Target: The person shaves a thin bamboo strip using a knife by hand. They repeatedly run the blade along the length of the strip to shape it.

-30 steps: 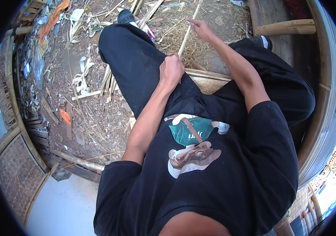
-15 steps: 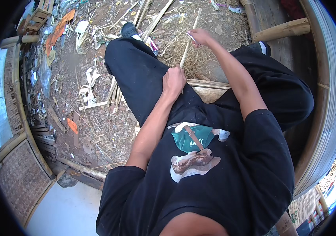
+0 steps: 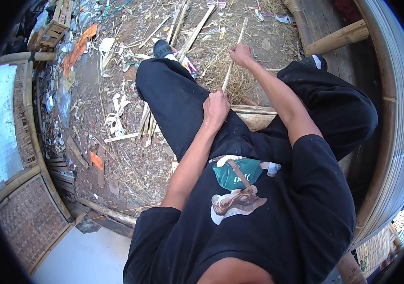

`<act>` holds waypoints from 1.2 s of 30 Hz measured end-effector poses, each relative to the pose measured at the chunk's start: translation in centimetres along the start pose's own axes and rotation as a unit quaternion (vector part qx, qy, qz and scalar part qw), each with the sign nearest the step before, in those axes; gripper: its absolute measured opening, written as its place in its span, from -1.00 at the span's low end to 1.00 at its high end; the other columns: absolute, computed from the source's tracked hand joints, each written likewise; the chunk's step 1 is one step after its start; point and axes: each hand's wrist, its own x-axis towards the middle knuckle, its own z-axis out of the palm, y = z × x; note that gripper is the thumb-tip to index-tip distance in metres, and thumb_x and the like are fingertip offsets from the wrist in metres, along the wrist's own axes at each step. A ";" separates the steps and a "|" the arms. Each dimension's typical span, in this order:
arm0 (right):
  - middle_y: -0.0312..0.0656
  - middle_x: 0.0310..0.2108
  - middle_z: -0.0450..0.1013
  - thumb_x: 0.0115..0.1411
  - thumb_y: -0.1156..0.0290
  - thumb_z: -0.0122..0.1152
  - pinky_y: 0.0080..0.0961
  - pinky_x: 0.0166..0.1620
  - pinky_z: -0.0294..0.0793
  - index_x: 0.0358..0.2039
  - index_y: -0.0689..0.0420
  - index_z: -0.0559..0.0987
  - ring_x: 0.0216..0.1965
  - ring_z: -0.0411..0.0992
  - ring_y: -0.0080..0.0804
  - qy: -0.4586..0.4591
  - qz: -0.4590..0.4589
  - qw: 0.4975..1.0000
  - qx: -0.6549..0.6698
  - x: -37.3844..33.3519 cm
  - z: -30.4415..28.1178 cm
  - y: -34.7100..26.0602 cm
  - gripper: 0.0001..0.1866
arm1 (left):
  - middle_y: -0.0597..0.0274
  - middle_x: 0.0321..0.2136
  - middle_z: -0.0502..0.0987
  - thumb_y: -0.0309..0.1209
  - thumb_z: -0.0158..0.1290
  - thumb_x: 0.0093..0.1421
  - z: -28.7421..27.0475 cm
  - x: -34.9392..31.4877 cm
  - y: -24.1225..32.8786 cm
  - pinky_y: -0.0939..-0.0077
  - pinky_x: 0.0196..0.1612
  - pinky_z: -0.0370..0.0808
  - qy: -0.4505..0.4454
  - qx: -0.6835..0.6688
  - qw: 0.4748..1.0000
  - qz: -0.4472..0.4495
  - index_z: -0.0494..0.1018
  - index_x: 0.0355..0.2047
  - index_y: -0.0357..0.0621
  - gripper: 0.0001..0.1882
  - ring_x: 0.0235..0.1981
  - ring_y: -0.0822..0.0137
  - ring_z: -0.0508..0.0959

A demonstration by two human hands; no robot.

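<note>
My left hand is closed around the lower end of a long, pale strip, which looks like split bamboo. It rests over my left thigh, and the strip slants up and away from it. Farther along, my right hand is closed against the same strip, below its far tip. A small teal bit shows beside that hand; whatever the fingers grip is mostly hidden. Beneath the strip lies a heap of fine, straw-like shavings on the ground between my legs.
Between my thighs is a bamboo piece. More pale strips lie beyond my left foot, with others beside my left knee. Litter and an orange sheet cover the ground at left, near a wooden crate. A bamboo pole juts out at right.
The whole view has shifted, so everything sits slightly lower and farther right. A pale sliver at my right fingers no longer shows; the teal bit now does. Both hands stay at the strip.
</note>
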 end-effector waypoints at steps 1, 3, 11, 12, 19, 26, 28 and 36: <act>0.04 -0.19 0.52 0.08 0.27 0.08 -0.22 0.01 0.45 -0.22 0.04 0.65 -0.13 0.49 -0.03 0.004 -0.006 1.000 0.002 -0.2 0.0 -0.1 -0.71 | -0.26 -0.59 0.49 -0.44 -0.05 0.16 0.1 0.0 -0.1 0.01 -0.37 0.50 0.001 -0.001 1.000 -0.001 0.45 -0.37 -0.41 -0.79 -0.46 -0.19 0.55; 0.02 -0.20 0.53 0.09 0.27 0.08 -0.23 0.01 0.45 -0.22 0.03 0.65 -0.14 0.50 -0.03 0.007 -0.013 1.000 0.001 -0.5 0.0 -0.5 -0.71 | -0.28 -0.59 0.49 -0.44 -0.04 0.16 0.4 0.0 -0.5 0.00 -0.37 0.49 0.006 -0.004 1.000 0.001 0.46 -0.39 -0.41 -0.79 -0.45 -0.21 0.55; -0.06 -0.30 0.57 0.11 0.23 0.16 -0.32 -0.10 0.48 -0.25 0.02 0.66 -0.27 0.54 -0.13 -0.076 -0.202 0.975 0.058 -1.4 0.0 -4.4 -0.75 | -0.34 -0.54 0.49 -0.42 -0.03 0.15 -0.8 0.3 -0.8 -0.02 -0.33 0.48 0.001 -0.017 1.000 -0.026 0.47 -0.46 -0.43 -0.76 -0.41 -0.25 0.54; -0.06 -0.33 0.58 0.11 0.22 0.19 -0.36 -0.18 0.48 -0.24 0.04 0.66 -0.32 0.54 -0.21 -0.078 -0.223 0.970 0.064 -1.2 -0.4 -3.9 -0.74 | -0.34 -0.54 0.49 -0.41 -0.03 0.15 -0.6 0.3 -0.9 -0.03 -0.32 0.48 0.001 -0.019 0.999 -0.031 0.47 -0.45 -0.43 -0.75 -0.40 -0.25 0.54; -0.22 -0.42 0.56 0.15 0.13 0.22 -0.52 -0.28 0.42 -0.14 0.12 0.62 -0.38 0.42 -0.54 -0.168 -0.274 0.940 0.114 -1.7 -1.4 -3.3 -0.62 | -0.31 -0.50 0.51 -0.42 -0.03 0.14 -0.6 0.2 -1.2 0.00 -0.29 0.48 0.019 -0.007 0.999 -0.039 0.49 -0.45 -0.41 -0.77 -0.39 -0.22 0.55; -0.28 -0.47 0.50 0.08 0.04 0.29 -0.53 -0.32 0.37 -0.09 0.10 0.60 -0.41 0.36 -0.57 -0.125 -0.175 0.964 0.156 -2.3 -0.9 -3.0 -0.52 | -0.36 -0.48 0.49 -0.37 0.00 0.14 -1.0 0.2 -1.2 0.00 -0.25 0.47 0.013 -0.029 0.998 -0.058 0.49 -0.46 -0.43 -0.73 -0.35 -0.25 0.53; -0.16 -0.34 0.52 0.03 -0.03 0.30 -0.46 -0.19 0.40 -0.09 0.04 0.60 -0.29 0.43 -0.42 -0.116 -0.171 0.970 0.130 -1.7 -0.3 -2.1 -0.48 | -0.36 -0.48 0.50 -0.36 0.00 0.13 -1.0 0.2 -1.0 0.00 -0.25 0.47 0.005 -0.032 0.997 -0.065 0.49 -0.45 -0.42 -0.73 -0.35 -0.25 0.54; -0.03 -0.30 0.56 0.04 0.10 0.30 -0.36 -0.13 0.46 -0.12 0.08 0.60 -0.27 0.54 -0.20 -0.046 -0.113 0.984 0.129 -2.9 2.0 -1.0 -0.56 | -0.32 -0.50 0.51 -0.38 0.00 0.15 -1.0 0.4 -1.2 0.01 -0.29 0.48 -0.006 -0.029 0.997 -0.074 0.49 -0.46 -0.42 -0.73 -0.37 -0.22 0.55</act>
